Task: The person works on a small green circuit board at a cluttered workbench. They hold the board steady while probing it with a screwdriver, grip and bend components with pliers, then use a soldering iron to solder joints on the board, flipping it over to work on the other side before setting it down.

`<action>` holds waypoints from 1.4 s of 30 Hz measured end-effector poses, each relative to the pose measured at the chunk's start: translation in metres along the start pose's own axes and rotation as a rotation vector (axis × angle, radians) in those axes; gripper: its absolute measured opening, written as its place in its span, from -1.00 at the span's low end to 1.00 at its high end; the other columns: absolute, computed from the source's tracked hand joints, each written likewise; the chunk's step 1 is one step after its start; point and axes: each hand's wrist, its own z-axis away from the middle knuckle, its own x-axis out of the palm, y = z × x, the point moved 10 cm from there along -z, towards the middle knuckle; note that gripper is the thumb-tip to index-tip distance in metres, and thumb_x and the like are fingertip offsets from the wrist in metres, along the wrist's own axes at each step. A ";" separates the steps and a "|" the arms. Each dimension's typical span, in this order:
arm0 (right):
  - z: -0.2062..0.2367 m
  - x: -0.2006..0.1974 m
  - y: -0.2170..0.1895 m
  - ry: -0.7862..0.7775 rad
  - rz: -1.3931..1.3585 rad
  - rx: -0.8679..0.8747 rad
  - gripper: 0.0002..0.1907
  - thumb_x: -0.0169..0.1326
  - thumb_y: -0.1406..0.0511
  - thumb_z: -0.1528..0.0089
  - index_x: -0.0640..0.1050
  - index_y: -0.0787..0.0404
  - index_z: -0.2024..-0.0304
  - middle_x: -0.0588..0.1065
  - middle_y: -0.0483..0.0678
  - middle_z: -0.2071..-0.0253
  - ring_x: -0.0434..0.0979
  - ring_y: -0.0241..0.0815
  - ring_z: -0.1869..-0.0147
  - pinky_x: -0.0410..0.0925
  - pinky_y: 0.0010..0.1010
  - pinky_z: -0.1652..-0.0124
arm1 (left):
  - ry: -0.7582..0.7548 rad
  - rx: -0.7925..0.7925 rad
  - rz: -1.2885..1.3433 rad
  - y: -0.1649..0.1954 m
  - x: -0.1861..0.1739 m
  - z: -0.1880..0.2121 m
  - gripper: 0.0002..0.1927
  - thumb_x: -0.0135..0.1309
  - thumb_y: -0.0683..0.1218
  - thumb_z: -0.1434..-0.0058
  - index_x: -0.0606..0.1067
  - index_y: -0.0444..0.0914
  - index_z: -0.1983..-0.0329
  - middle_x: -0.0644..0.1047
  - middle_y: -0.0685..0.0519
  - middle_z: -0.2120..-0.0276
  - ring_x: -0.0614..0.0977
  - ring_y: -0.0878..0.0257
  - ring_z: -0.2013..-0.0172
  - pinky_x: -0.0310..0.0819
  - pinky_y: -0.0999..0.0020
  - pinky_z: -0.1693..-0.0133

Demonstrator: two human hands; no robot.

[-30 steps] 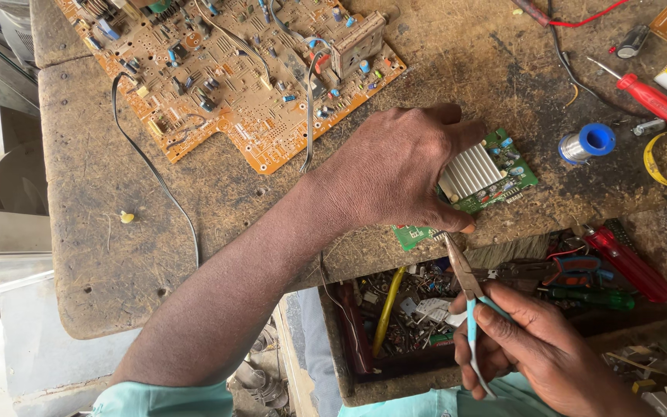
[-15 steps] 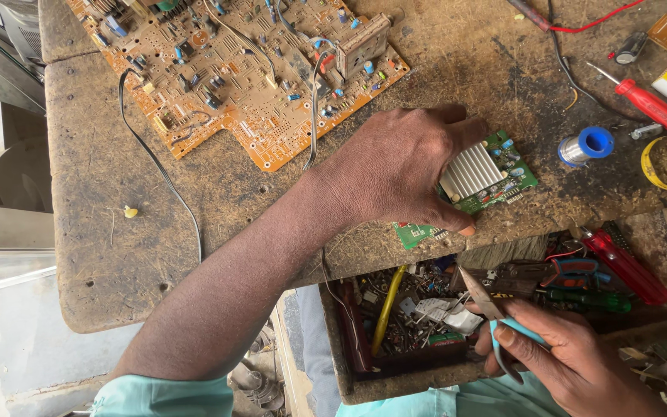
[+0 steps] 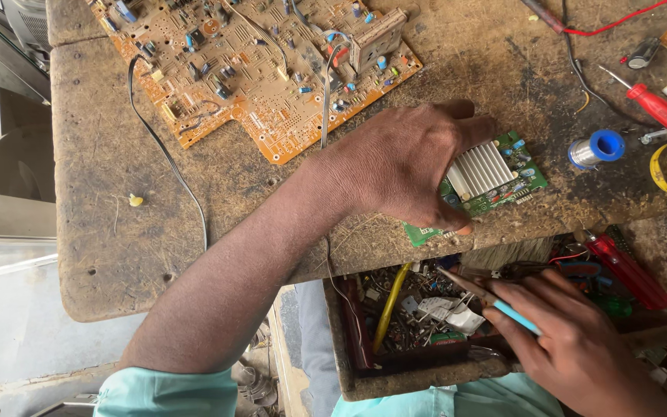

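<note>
Left hand [image 3: 403, 166] clamps small green circuit board [image 3: 503, 181] flat at worn workbench [image 3: 117, 193] front edge; right hand [image 3: 573, 347] pinches tweezers [image 3: 488, 301] over parts drawer [image 3: 411, 324]; board likely light, stiff, fragile, best held by edges.

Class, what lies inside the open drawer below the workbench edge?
Inside the drawer: a yellow-handled tool, a red screwdriver and loose small parts. The right hand, holding pliers, covers part of it.

left hand [image 3: 407, 166] palm down, fingers clamped, arm stretched out; right hand [image 3: 573, 344] lower, fingers curled tight
</note>
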 end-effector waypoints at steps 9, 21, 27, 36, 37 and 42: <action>-0.011 -0.002 -0.022 0.136 0.125 -0.075 -0.50 0.26 0.28 -0.04 0.57 0.24 -0.04 0.56 0.09 0.26 0.54 0.10 0.15 0.44 -0.11 0.16 | -0.067 -0.012 -0.009 0.005 0.004 0.000 0.00 0.44 0.07 0.31 0.34 -0.31 -0.25 0.49 -0.11 0.07 0.62 -0.06 0.09 0.55 0.12 0.02; -0.013 -0.001 -0.016 0.070 0.192 -0.037 -0.47 0.34 0.13 -0.03 0.59 0.28 0.04 0.58 0.06 0.31 0.53 0.04 0.21 0.43 -0.14 0.23 | -0.191 -0.126 0.033 0.002 0.019 -0.003 0.17 0.50 0.06 0.29 0.21 -0.15 -0.44 0.44 -0.02 0.04 0.55 0.03 0.07 0.53 0.19 -0.03; -0.010 0.000 -0.016 0.066 0.180 -0.060 -0.55 0.31 0.15 -0.05 0.61 0.24 0.07 0.57 0.03 0.31 0.49 0.01 0.21 0.40 -0.17 0.22 | -0.104 -0.038 0.084 0.001 0.013 -0.004 0.07 0.54 0.16 0.14 0.30 -0.22 -0.41 0.43 -0.08 -0.12 0.51 -0.03 -0.09 0.45 0.13 -0.15; -0.008 0.015 -0.013 -0.054 0.227 -0.038 -0.43 0.34 0.16 0.08 0.61 0.14 0.01 0.53 -0.03 0.19 0.40 0.07 0.04 0.25 0.02 0.02 | -0.016 0.176 0.245 0.001 0.012 0.001 -0.18 0.50 -0.07 0.09 0.42 -0.28 -0.26 0.53 -0.05 -0.19 0.55 0.03 -0.23 0.43 0.21 -0.28; -0.007 0.016 -0.014 -0.045 0.217 -0.057 -0.44 0.34 0.17 0.08 0.61 0.13 0.02 0.53 -0.02 0.17 0.40 0.07 0.05 0.26 0.01 0.04 | 0.082 0.240 0.160 0.007 0.003 0.002 -0.13 0.51 -0.02 0.16 0.43 -0.29 -0.26 0.50 -0.14 -0.20 0.55 -0.03 -0.19 0.44 0.16 -0.23; 0.013 0.014 0.005 -0.020 0.042 -0.054 -0.61 0.19 0.22 -0.13 0.56 0.21 0.01 0.51 -0.05 0.18 0.49 -0.05 0.07 0.38 -0.17 0.10 | -0.058 0.012 0.289 -0.014 0.017 -0.003 -0.34 0.47 -0.12 0.07 0.51 -0.23 -0.13 0.61 0.01 0.06 0.69 0.19 0.09 0.63 0.29 0.00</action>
